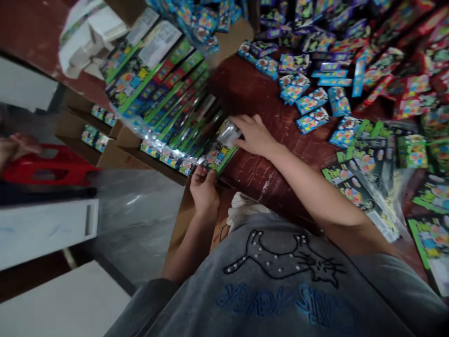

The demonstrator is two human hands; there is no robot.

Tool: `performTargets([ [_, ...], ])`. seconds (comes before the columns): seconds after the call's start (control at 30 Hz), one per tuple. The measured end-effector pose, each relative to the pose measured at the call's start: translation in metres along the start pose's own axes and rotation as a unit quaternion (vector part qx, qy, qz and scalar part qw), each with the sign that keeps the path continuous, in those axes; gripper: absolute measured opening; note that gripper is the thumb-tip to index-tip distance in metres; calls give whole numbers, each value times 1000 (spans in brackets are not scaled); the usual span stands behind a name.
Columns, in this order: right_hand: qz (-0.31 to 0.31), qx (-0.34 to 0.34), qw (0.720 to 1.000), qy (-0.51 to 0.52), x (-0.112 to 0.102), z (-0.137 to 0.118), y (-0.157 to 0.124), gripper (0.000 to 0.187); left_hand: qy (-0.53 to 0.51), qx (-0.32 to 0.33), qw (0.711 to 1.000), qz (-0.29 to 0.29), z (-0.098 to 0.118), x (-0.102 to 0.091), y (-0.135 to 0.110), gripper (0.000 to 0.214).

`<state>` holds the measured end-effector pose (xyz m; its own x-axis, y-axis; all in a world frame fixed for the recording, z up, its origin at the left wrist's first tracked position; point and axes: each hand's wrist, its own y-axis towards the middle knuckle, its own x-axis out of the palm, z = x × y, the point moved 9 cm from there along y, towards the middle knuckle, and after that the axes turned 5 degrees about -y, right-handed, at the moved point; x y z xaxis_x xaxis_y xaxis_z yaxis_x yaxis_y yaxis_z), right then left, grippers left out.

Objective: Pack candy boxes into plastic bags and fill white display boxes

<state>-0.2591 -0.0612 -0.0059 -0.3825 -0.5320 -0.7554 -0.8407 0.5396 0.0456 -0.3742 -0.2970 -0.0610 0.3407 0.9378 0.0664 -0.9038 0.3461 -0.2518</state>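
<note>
A green-edged toy blister card (220,150) lies at the near end of a long row of like cards (175,112), leaning over the edge of the dark red table (252,93). My left hand (204,187) grips the card's lower edge from below, fingers curled on it. My right hand (254,135) rests on top of the same card's clear bubble, fingers bent and pressing down. Both forearms reach out from my grey shirt.
Small blue boxes (312,103) and more green cards (372,173) are scattered over the table at right. Open cardboard cartons (105,140) sit below at left, beside a red stool (49,168) and clear plastic sheet (136,215). Another person's hand (14,146) shows at far left.
</note>
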Motion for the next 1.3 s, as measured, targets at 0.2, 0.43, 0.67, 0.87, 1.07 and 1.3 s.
performTargets([
  [0.2,29,70,996,-38,-39,2,-33,88,29,143,989,8,48,17,-33,41],
  [0.43,70,334,911,-233,-138,84,-299,87,148,279,920,-230,54,111,-107,49],
  [0.67,87,499,850,-147,-142,140,-447,55,164,253,761,-574,13,235,-213,35],
  [0.87,274,310,905,100,-135,75,-378,48,112,70,742,-657,-2,276,-255,34],
  [1.07,276,161,921,-224,-152,36,-328,49,308,135,656,-676,7,268,-236,18],
  [1.3,204,47,963,-168,-154,18,-286,27,373,123,584,-711,24,258,-227,23],
])
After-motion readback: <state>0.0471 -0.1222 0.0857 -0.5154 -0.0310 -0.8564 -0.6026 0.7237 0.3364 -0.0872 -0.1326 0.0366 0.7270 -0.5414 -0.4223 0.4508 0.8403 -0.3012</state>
